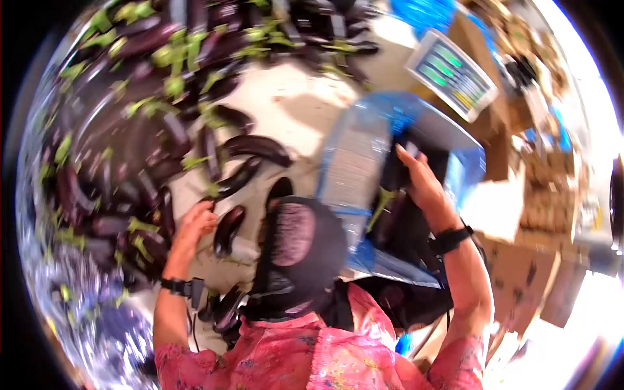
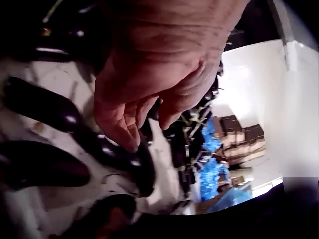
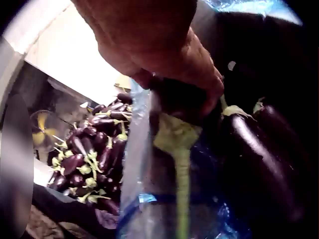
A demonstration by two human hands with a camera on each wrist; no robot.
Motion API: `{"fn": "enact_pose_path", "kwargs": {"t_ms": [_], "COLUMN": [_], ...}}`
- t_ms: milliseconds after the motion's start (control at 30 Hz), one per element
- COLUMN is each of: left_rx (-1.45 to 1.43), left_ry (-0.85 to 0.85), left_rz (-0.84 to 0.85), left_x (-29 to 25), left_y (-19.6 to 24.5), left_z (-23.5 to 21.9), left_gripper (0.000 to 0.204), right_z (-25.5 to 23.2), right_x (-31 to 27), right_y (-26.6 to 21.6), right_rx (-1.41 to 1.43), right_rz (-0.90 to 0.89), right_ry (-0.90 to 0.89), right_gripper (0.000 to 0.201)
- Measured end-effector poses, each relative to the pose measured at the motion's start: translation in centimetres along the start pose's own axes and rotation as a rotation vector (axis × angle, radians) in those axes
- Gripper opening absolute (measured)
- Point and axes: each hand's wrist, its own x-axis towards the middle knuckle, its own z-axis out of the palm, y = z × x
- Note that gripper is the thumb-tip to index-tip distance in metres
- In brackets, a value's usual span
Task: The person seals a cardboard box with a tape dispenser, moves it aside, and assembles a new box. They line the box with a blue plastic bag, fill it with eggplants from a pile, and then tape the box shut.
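My right hand [image 1: 426,188] is inside a container lined with clear blue plastic [image 1: 354,156]. In the right wrist view, that hand [image 3: 164,59] grips a dark eggplant [image 3: 172,102] whose green cap and long stem point away from the fingers; more eggplants [image 3: 264,154] lie beside it. On the left, my left hand [image 1: 192,227] is over the pale table, near the stem end of an eggplant [image 1: 239,179]. Its fingers hang bent in the left wrist view, where the hand [image 2: 149,84] is just over a long eggplant [image 2: 117,157]; whether the fingertips touch it, I cannot tell.
A large heap of eggplants [image 1: 130,130] covers the left and far side of the pale table [image 1: 292,88]. Beyond the lined container stands a scale display [image 1: 450,75] with green digits. Cardboard boxes [image 1: 520,273] are at the right. A capped head [image 1: 302,250] blocks the lower middle.
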Motion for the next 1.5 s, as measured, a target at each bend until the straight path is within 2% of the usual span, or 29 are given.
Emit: {"fn": "enact_pose_path", "kwargs": {"t_ms": [33,100,167,200,267,300,367,433,500,567,600,700,733,767,833,867,967,1033,1100,1167,1200,1233,1300,1333,1367,1400,1433,1467,1500], "left_rx": [0.033,-0.122,-0.06,-0.082,-0.168,-0.227,0.311,0.191,-0.023,0.174,0.274,0.158,0.219,0.275,0.237,0.094,-0.371,-0.371,-0.393,-0.173,-0.117,0.014,0.22,0.248,0.27,0.409,0.528,0.522,0.498], "left_ry": [0.105,0.232,0.515,0.705,0.963,1.042,1.462,1.564,1.519,1.603,1.639,1.625,1.677,1.706,1.722,1.629,1.35,1.143,0.913,0.701,0.512,0.424,0.148,0.012,-0.137,-0.157,-0.199,-0.316,-0.361], "left_rz": [-0.066,-0.007,0.044,0.145,0.302,0.356,0.397,0.374,0.501,0.378,0.314,0.036,-0.041,-0.114,0.093,0.29,0.416,0.611,0.798,0.822,0.92,1.143,1.6,1.633,1.664,1.719,1.779,1.724,1.651], "left_x": [-1.5,-3.3,-5.7,-6.7,-8.2,-9.0,-9.7,-9.6,-8.1,-6.4,-6.0,-7.0,-7.2,-7.7,-8.5,-9.2,-12.5,-13.2,-12.6,-13.2,-12.5,-11.0,-8.0,-7.3,-7.4,-7.7,-7.6,-7.1,-7.1], "left_y": [-2.4,-9.2,-12.0,-14.6,-17.2,-16.7,-14.7,-11.7,-8.7,-6.6,-5.6,-1.5,-0.8,-0.3,-2.1,-2.9,0.4,2.2,5.3,11.0,12.7,14.4,17.9,19.0,19.7,20.4,20.8,20.7,20.5], "left_z": [-0.9,-4.3,-7.4,-10.4,-15.6,-18.1,-22.1,-25.6,-29.0,-33.4,-34.0,-32.4,-31.4,-30.5,-29.9,-28.9,-20.2,-14.7,-8.3,-1.3,1.6,4.5,10.2,13.8,16.7,18.1,20.1,20.4,20.0], "left_gripper": [0.034,0.03,0.028,0.027,0.028,0.029,0.037,0.05,0.066,0.077,0.083,0.097,0.102,0.097,0.086,0.072,0.052,0.04,0.04,0.048,0.054,0.063,0.08,0.08,0.081,0.083,0.085,0.084,0.085], "right_z": [0.6,1.7,2.8,1.2,0.8,1.0,1.3,1.6,1.6,2.0,2.0,2.0,1.8,1.4,1.8,1.5,2.3,3.5,6.3,8.3,9.8,11.5,14.2,13.6,13.5,14.1,12.6,11.1,7.9], "right_x": [1.8,4.7,6.7,9.3,8.6,8.1,8.9,8.6,7.5,5.9,5.0,2.2,1.2,0.1,-1.9,-2.1,-4.2,-5.6,-8.2,-9.7,-10.6,-11.3,-11.8,-10.5,-11.0,-11.9,-11.6,-11.2,-9.4], "right_y": [0.9,1.3,2.2,6.0,8.9,7.8,7.5,6.5,5.6,4.6,4.0,1.9,0.9,-0.1,-3.4,-3.8,-7.6,-9.6,-14.4,-17.3,-18.9,-20.4,-22.7,-21.9,-22.3,-23.1,-22.1,-21.0,-18.0], "right_rx": [-0.06,-0.051,-0.024,-0.13,-0.624,-0.598,-0.544,-0.529,-0.54,-0.546,-0.542,-0.512,-0.483,-0.442,-0.227,-0.241,-0.243,-0.212,-0.145,0.003,0.113,0.224,0.462,0.674,0.67,0.651,0.621,0.589,0.548], "right_rz": [-0.043,-0.087,-0.127,-0.249,-0.379,-0.327,-0.338,-0.297,-0.258,-0.227,-0.212,-0.16,-0.134,-0.103,0.04,0.066,0.047,-0.034,-0.058,-0.055,-0.034,-0.016,0.007,0.04,0.062,0.009,-0.031,-0.071,-0.108], "right_ry": [-0.028,-0.141,-0.231,-0.234,0.194,0.129,-0.042,-0.127,-0.149,-0.148,-0.147,-0.148,-0.141,-0.123,-0.108,0.008,0.005,-0.01,-0.083,-0.302,-0.388,-0.474,-0.492,-0.549,-0.321,-0.209,-0.189,-0.168,-0.266], "right_gripper": [0.068,0.071,0.074,0.078,0.085,0.084,0.076,0.074,0.072,0.069,0.068,0.065,0.064,0.062,0.06,0.049,0.039,0.038,0.039,0.055,0.064,0.072,0.086,0.085,0.076,0.068,0.062,0.056,0.05]}}
